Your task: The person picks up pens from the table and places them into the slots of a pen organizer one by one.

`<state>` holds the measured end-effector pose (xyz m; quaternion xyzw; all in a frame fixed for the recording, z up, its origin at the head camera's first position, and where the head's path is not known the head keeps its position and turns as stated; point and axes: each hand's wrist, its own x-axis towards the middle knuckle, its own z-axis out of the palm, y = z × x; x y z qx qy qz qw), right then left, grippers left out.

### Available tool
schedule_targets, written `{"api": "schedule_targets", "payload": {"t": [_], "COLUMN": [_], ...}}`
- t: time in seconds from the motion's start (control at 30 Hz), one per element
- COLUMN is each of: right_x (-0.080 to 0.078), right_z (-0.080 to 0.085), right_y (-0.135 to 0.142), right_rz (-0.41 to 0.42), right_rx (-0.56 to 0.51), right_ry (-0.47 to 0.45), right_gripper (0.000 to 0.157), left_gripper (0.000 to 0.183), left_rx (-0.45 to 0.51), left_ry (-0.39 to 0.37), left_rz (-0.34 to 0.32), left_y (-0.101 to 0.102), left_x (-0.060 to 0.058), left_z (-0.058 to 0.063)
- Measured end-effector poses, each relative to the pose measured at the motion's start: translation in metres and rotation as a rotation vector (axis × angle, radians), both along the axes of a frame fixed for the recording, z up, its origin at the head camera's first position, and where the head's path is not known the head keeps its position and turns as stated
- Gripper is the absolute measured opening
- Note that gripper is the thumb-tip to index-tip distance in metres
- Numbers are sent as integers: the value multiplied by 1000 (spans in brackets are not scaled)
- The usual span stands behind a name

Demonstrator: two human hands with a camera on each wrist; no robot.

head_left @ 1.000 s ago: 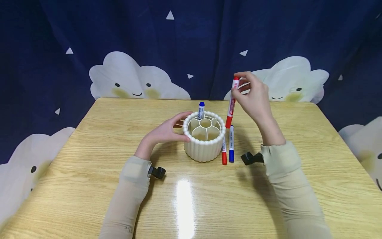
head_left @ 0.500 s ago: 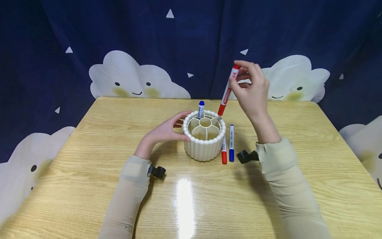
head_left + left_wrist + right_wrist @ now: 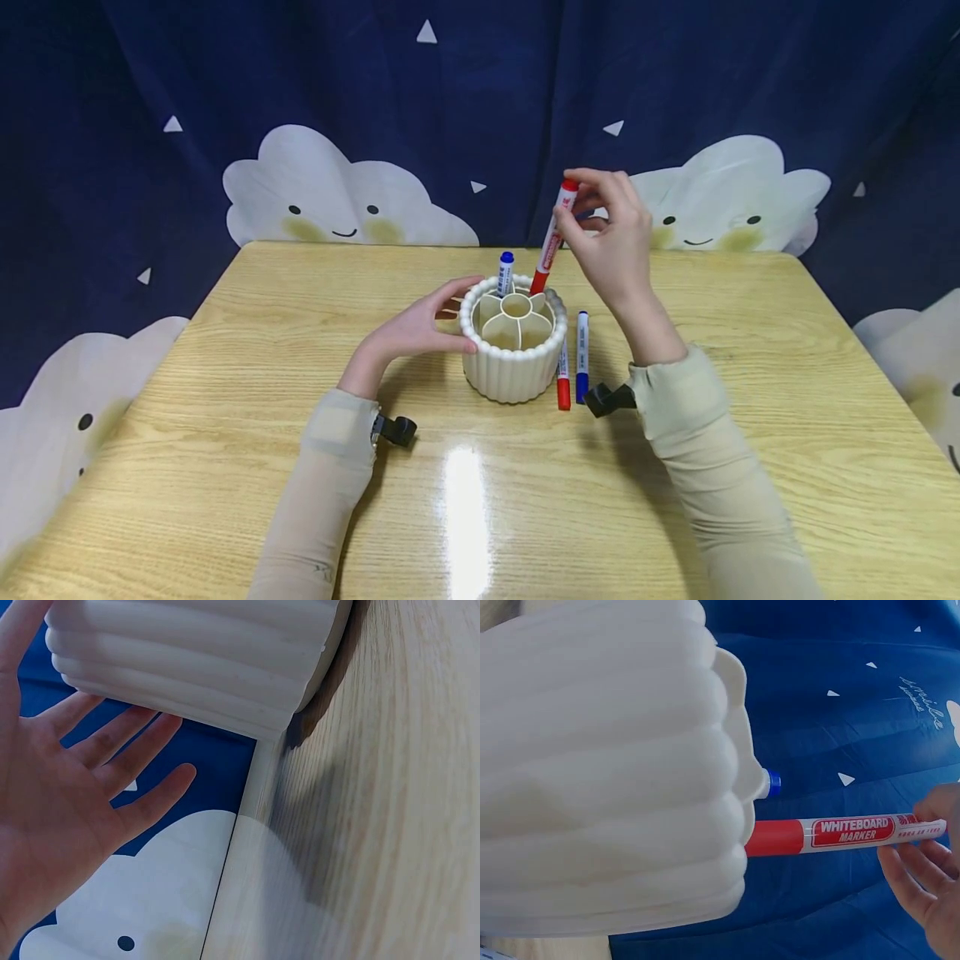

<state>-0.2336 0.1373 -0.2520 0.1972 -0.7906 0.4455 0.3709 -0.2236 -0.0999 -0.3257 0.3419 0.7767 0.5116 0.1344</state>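
Note:
A cream ribbed pen holder (image 3: 510, 375) with a beaded rim and inner compartments stands on the table. My left hand (image 3: 416, 329) rests against its left side, thumb at the front and fingers behind. In the left wrist view the fingers are fairly straight, several tips against the ribbed wall (image 3: 195, 660). My right hand (image 3: 611, 242) pinches the upper end of a red whiteboard marker (image 3: 551, 242) between thumb and fingers. The marker tilts, its red lower end just inside the back-right rim. A blue-capped marker (image 3: 506, 275) stands in a back compartment.
Right of the holder, a red-capped marker (image 3: 563, 392) and a blue-capped marker (image 3: 582, 358) lie on the wooden table (image 3: 225, 467). The holder partly hides the red one. A dark blue curtain (image 3: 517, 108) with clouds hangs behind the table.
My right hand has carried the red marker leftward from beside the holder, raised it, then lowered its red end to the back-right rim. The left hand and holder stay in place.

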Motion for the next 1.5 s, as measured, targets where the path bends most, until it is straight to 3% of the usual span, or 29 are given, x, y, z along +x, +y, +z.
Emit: {"api": "schedule_targets", "payload": {"t": [0.67, 1.03, 1.37, 1.5], "right_x": [2, 26, 28, 18], "right_z": [-15, -8, -18, -32], "right_y": [-4, -14, -13, -7], "right_rz": [61, 78, 81, 102], "right_rx": [8, 9, 63, 77], "right_ry": [-19, -75, -152, -179], "right_gripper": [26, 26, 23, 23], "left_gripper": [82, 82, 82, 84], "left_rx": [5, -1, 2, 10], "left_ry": [-8, -9, -1, 15], "left_rz": [0, 5, 0, 2], "left_y": [0, -1, -1, -2], "left_x": [0, 0, 0, -11], "left_z": [1, 0, 1, -14]}}
